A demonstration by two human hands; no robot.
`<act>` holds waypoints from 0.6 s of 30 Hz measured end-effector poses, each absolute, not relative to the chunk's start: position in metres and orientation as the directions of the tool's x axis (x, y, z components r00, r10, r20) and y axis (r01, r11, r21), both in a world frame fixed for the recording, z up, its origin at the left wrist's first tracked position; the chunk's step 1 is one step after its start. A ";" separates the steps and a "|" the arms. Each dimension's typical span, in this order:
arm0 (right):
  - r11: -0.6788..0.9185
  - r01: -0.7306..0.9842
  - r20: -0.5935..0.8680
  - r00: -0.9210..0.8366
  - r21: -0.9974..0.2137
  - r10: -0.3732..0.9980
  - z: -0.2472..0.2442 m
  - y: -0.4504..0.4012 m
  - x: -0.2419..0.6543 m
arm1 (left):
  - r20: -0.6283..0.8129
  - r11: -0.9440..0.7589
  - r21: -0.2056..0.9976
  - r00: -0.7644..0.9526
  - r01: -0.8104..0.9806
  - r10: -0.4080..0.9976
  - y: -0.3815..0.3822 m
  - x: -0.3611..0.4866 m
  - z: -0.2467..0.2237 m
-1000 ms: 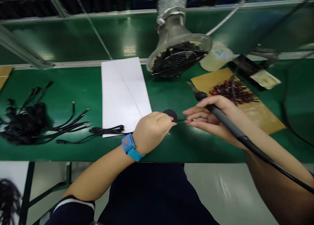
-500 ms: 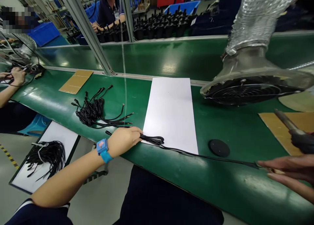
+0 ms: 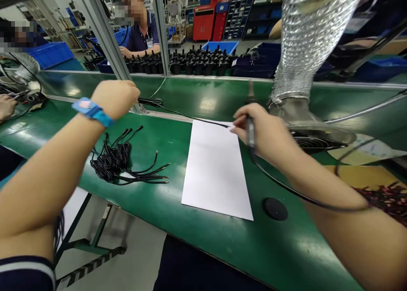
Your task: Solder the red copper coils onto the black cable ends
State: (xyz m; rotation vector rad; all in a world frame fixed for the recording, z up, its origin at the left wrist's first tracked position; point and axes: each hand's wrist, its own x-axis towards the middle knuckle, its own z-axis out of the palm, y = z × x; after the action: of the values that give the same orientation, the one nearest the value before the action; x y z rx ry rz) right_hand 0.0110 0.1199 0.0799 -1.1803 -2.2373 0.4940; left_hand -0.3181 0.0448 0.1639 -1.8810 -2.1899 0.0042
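My left hand [image 3: 116,97], with a blue watch band on its wrist, is closed on the folded part of a black cable [image 3: 181,114] near the metal post at the bench's back edge. From there the cable runs right to my right hand [image 3: 262,128], whose fingertips pinch its end above the far edge of a white sheet [image 3: 216,168]. My right hand also grips a soldering iron [image 3: 251,134], tip upward, its cord trailing over my forearm. A pile of black cables [image 3: 114,159] with bare ends lies on the green bench left of the sheet.
A black disc [image 3: 275,209] lies right of the sheet. A fume hood [image 3: 313,128] on a silver duct [image 3: 308,41] hangs at right, near a heap of small dark-red wires [image 3: 386,198]. Beyond the green strip [image 3: 206,98], a co-worker sits by rows of black parts.
Both hands have risen toward the bench's back edge, carrying the cable off the sheet's near end. My right hand has moved well left. The view has shifted too.
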 end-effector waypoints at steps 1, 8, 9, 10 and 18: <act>0.547 0.678 0.249 -0.492 -0.491 0.834 0.075 0.133 -0.009 | 0.186 0.160 -0.162 -0.129 0.974 0.974 0.058 -0.325 0.155; 0.510 0.761 0.151 -0.494 -0.400 0.856 0.011 0.183 -0.064 | 0.145 0.219 -0.168 -0.196 0.961 0.970 0.064 -0.349 0.105; 0.509 0.761 0.148 -0.494 -0.402 0.857 0.005 0.185 -0.062 | 0.145 0.239 -0.174 -0.215 0.955 0.966 0.053 -0.349 0.104; 0.513 0.756 0.151 -0.498 -0.406 0.854 0.001 0.186 -0.058 | 0.144 0.260 -0.181 -0.236 0.949 0.961 0.040 -0.349 0.104; 0.564 0.729 0.190 -0.535 -0.388 0.823 0.015 0.174 -0.046 | -0.164 0.215 -0.078 -0.225 0.974 0.960 -0.035 -0.309 0.066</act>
State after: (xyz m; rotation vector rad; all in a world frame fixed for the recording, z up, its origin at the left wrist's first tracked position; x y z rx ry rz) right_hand -0.0459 0.1743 0.0149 -1.2677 -2.4500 0.3727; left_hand -0.3094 -0.0355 0.0656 -2.0027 -2.5090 0.2647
